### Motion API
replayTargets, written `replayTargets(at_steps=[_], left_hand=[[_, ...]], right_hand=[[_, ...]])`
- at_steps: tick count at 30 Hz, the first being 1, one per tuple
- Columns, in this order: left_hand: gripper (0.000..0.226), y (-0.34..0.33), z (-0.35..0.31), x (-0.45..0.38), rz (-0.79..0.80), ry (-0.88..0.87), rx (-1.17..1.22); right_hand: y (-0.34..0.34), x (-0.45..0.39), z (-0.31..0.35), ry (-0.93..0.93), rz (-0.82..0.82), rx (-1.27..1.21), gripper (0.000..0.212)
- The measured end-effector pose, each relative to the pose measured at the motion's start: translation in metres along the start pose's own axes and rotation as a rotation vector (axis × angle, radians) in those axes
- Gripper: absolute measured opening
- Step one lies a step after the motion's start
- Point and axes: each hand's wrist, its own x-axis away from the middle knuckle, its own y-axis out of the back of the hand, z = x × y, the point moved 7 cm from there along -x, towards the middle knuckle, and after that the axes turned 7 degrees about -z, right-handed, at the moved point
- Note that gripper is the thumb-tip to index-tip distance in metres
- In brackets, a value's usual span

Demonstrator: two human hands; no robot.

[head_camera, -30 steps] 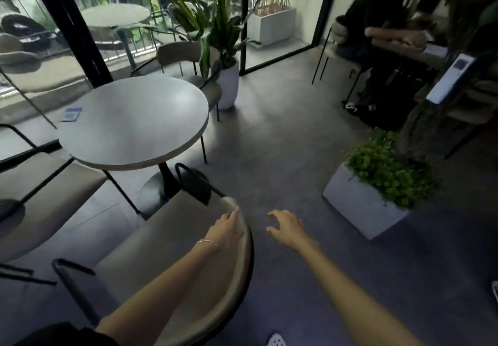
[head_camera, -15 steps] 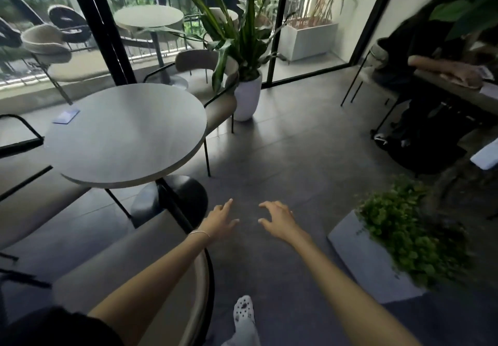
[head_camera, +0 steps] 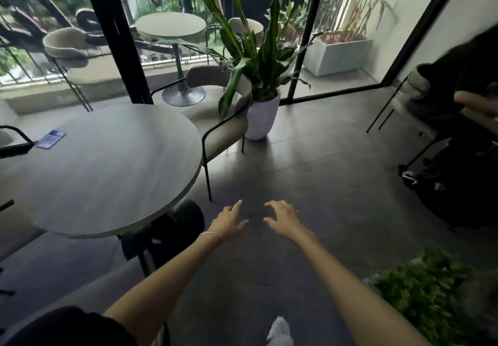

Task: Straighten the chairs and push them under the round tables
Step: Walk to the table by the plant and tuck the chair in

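Note:
A round grey table fills the left half of the view on a black pedestal. A beige chair with a black frame stands at its far right side, angled, seat partly out from under the top. Another beige chair sits low at the near edge, under my left arm, its seat partly under the table. My left hand and my right hand hover side by side above the floor, fingers spread, holding nothing and touching no chair.
A tall plant in a white pot stands beside the far chair. A low green planter is at the bottom right. A seated person in dark clothes occupies the right. A blue card lies on the table. Glass doors back the scene.
My left hand has lifted off the near chair's backrest. The view has moved forward and up; the near chair has dropped to the bottom edge, and the far chair is closer.

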Motion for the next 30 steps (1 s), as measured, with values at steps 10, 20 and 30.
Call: replayTargets(at_steps=[10,20,30], left_hand=[[0.072,0.034,-0.057,-0.168,-0.113,0.107,0.058],[0.072,0.062,-0.075,-0.309,-0.121,0.219,0.094],[0.069,0.146,-0.068,-0.462,-0.175,0.289,0.132]], right_hand=[[0.079,-0.189,-0.058,0.094,0.058,0.077,0.046],[0.110,-0.354,-0.056,0.217,0.172,0.108,0.047],[0.152,-0.524,-0.022,0.261,0.204,0.161,0.047]])
